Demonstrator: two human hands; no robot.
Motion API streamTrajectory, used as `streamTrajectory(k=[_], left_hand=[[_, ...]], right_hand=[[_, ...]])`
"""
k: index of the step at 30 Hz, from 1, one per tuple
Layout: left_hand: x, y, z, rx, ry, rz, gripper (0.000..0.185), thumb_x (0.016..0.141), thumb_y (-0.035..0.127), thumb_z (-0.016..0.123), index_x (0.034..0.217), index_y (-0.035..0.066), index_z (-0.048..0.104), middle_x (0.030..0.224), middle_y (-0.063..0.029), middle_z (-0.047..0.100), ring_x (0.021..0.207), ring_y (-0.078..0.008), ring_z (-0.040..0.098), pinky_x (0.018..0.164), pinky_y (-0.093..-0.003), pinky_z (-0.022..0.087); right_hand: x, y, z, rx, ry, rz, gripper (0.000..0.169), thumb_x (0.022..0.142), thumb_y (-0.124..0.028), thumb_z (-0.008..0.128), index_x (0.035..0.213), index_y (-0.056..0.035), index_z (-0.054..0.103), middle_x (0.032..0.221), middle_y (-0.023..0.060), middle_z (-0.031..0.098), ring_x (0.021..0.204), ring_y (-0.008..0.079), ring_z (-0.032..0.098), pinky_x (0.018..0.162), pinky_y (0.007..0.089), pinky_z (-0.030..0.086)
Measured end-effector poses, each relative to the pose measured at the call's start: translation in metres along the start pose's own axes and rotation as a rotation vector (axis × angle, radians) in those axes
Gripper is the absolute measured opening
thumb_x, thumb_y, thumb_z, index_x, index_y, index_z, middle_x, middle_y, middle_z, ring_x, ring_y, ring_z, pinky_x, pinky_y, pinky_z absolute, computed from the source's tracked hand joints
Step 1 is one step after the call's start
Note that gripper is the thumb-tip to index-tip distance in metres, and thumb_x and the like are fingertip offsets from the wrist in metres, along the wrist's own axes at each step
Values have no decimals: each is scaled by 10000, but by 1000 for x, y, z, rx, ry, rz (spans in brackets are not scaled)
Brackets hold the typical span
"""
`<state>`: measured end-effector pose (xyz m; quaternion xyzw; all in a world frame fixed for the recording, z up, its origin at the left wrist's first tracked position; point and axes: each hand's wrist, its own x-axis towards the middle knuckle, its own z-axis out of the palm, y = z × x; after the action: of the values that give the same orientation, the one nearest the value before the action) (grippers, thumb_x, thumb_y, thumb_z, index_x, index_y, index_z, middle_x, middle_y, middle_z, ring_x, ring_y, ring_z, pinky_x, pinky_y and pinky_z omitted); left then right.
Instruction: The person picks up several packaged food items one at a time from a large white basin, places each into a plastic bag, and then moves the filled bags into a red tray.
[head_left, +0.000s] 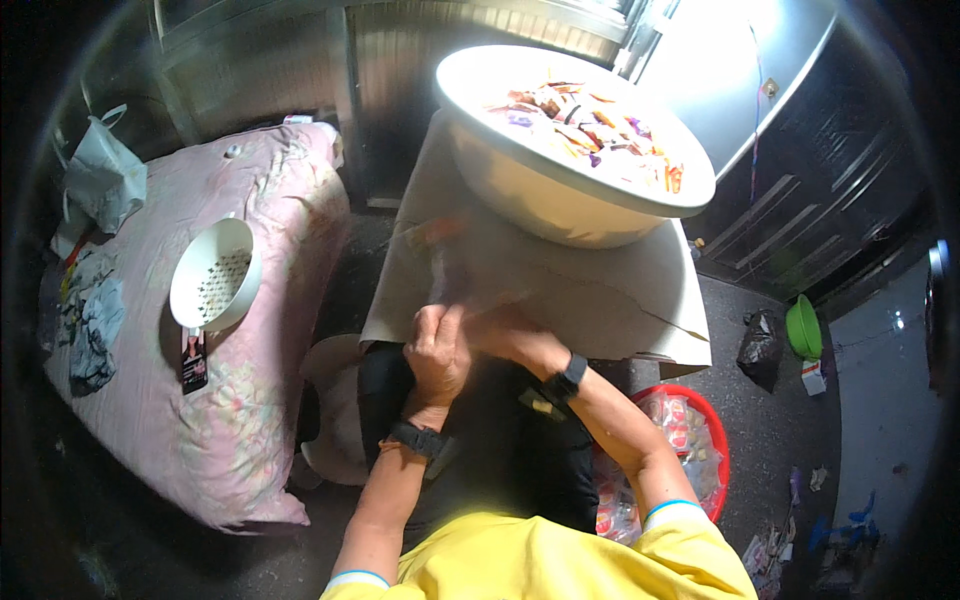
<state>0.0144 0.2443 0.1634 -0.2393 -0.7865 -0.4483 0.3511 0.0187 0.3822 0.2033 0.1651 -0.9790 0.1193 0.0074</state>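
My left hand (439, 349) is closed on one end of a thin, clear, blurred plastic wrapper (437, 255), whose orange-red part points away from me. Close beside it on the right is my right hand (510, 334), smeared by motion, so its fingers and anything in them cannot be made out. Both hands are over the near edge of a table covered in pale cardboard (555, 292). Beyond them stands a large cream plastic basin (555, 195), heaped with colourful small wrappers or packets (585, 127).
A red basin (721, 480) of packaged items is low at my right. To the left, a pink floral cloth (285, 247) bears a white perforated basket (251, 281), a phone (194, 364) and a white bag (109, 176). A green bowl (802, 330) and black bag (759, 349) lie at right.
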Motion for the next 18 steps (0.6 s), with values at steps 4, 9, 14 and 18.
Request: streamTrajectory(k=[4, 9, 14, 18], left_hand=[[0, 0, 1, -8, -9, -3, 253, 749, -44, 605, 971, 55, 679, 864, -111, 546, 801, -338, 600, 693, -420, 505], [1, -3, 3, 58, -76, 18, 164, 724, -31, 639, 871, 36, 661, 791, -121, 510, 740, -344, 579, 626, -428, 486], [-1, -12, 0, 87, -141, 31, 194, 696, -6, 656, 882, 45, 677, 780, -120, 517, 729, -328, 572, 607, -412, 496], [-3, -15, 5, 64, -150, 71, 158, 706, -2, 673, 862, 27, 663, 800, -127, 553, 708, -330, 588, 578, -416, 500]], right_hand=[[-30, 13, -2, 22, 193, -311, 129, 872, -106, 587, 923, 9, 609, 890, 203, 621, 813, 367, 617, 715, 419, 501], [-64, 3, -115, 221, 137, -190, 141, 846, -32, 611, 985, -23, 633, 923, 146, 626, 836, 351, 622, 732, 399, 528], [-37, 54, -236, 46, 262, 26, 225, 923, -101, 595, 1134, -43, 650, 967, 107, 694, 862, 183, 656, 732, 323, 553], [20, 130, -303, 103, 201, 306, 330, 938, -262, 602, 1162, -21, 635, 1037, 110, 693, 912, 191, 652, 772, 341, 554]])
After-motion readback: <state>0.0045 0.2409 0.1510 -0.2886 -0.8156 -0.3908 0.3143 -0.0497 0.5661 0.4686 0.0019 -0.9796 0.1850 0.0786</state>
